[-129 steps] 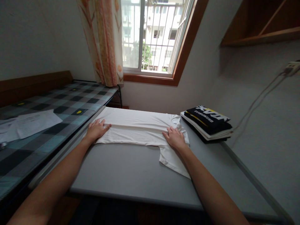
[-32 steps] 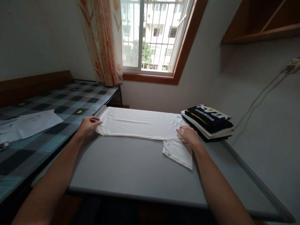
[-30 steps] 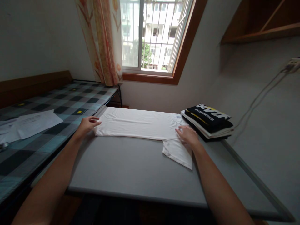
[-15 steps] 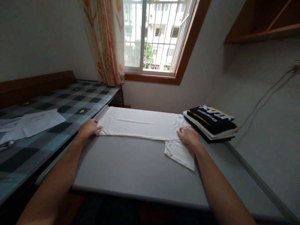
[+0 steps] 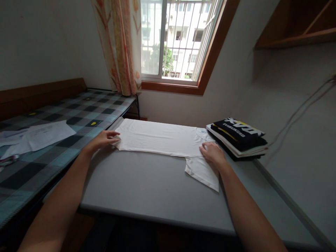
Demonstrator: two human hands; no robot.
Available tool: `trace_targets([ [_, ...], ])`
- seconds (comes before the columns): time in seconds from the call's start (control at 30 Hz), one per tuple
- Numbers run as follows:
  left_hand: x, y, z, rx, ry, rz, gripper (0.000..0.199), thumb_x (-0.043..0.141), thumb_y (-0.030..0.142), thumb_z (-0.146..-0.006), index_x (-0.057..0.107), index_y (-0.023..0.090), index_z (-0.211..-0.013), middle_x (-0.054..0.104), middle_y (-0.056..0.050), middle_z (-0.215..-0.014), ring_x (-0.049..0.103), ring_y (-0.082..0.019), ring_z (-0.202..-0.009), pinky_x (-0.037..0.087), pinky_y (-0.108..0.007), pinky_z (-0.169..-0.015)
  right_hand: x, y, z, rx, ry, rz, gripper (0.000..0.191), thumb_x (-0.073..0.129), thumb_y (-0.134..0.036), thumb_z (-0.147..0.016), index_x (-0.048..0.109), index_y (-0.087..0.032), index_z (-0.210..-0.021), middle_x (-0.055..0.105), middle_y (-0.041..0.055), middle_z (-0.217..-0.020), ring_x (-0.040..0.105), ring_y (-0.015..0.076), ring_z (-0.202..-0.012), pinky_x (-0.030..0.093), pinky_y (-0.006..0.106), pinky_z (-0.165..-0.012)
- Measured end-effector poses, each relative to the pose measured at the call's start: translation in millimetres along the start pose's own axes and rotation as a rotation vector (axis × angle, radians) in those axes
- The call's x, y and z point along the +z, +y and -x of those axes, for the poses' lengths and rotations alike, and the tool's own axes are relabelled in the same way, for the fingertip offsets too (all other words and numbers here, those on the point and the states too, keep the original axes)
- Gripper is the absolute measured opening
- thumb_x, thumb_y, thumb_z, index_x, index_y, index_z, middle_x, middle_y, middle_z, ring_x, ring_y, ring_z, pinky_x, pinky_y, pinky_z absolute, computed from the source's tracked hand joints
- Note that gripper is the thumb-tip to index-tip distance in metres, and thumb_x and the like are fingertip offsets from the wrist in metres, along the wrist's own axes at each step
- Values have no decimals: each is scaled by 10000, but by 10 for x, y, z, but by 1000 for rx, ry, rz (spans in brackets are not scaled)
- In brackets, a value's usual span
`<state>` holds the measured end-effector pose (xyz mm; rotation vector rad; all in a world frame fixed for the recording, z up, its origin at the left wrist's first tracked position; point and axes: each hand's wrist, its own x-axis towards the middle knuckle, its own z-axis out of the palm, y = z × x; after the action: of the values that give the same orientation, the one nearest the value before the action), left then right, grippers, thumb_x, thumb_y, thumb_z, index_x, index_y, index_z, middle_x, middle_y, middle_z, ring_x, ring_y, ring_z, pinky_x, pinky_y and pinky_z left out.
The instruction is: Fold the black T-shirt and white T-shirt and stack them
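A white T-shirt [image 5: 157, 138], folded lengthwise into a long strip, lies across the grey table. Its short sleeve [image 5: 202, 173] sticks out toward me at the right end. At the hem end on the left, my left hand [image 5: 106, 139] has its fingers stretched over the near corner, closed on the cloth with the thumb below. My right hand [image 5: 212, 152] rests on the shoulder part beside the collar, its fingers slightly spread on the fabric. The palm side of both hands is hidden.
A stack of folded dark and white clothes [image 5: 237, 140] sits at the table's [image 5: 152, 185] far right, near the wall. On the left is a bed with a checked mattress [image 5: 57, 161] and loose papers [image 5: 49, 134]. Behind are a curtain [image 5: 123, 49] and a barred window.
My left hand has shifted a little to the right at the hem, and the near hem corner has changed shape under it. The right hand stays in place on the shoulder.
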<state>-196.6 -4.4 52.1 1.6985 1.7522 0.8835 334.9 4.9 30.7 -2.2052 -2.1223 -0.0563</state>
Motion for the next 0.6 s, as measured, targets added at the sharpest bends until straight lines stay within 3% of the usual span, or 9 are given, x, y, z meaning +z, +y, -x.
trace_targets([
  [0.1,-8,7,1,-27,116,-82,456,712,461,-543,761,156,-879,760,-96,-955,689,-293,-928,528,-339,-834,-4,-4,4,7,-2,0,354,461,-391,-926,701,-187,-1089,652,133,-1233,604,266,-1102,432,326,-886],
  [0.33,-39,-93,-5,-97,509,-304,376,542,330,-761,745,153,-1022,746,-102,-1055,651,-287,-1076,490,-329,-949,10,24,14,14,11,-16,386,465,-398,-927,685,-188,-1164,627,139,-1275,585,289,-1125,438,363,-904],
  [0.5,-10,-94,6,-111,519,-398,351,515,269,-801,736,160,-1052,740,-102,-1059,651,-284,-1067,463,-355,-992,54,-49,-11,-1,65,-43,387,494,-400,-926,684,-173,-1175,632,158,-1275,575,308,-1152,440,418,-946],
  [0.6,8,-87,-4,-122,492,-421,354,513,230,-796,731,165,-1067,737,-95,-1071,648,-277,-1075,464,-342,-988,129,-132,-42,-159,113,-152,429,487,-390,-946,625,-175,-1291,576,143,-1378,523,267,-1258,401,389,-1036],
])
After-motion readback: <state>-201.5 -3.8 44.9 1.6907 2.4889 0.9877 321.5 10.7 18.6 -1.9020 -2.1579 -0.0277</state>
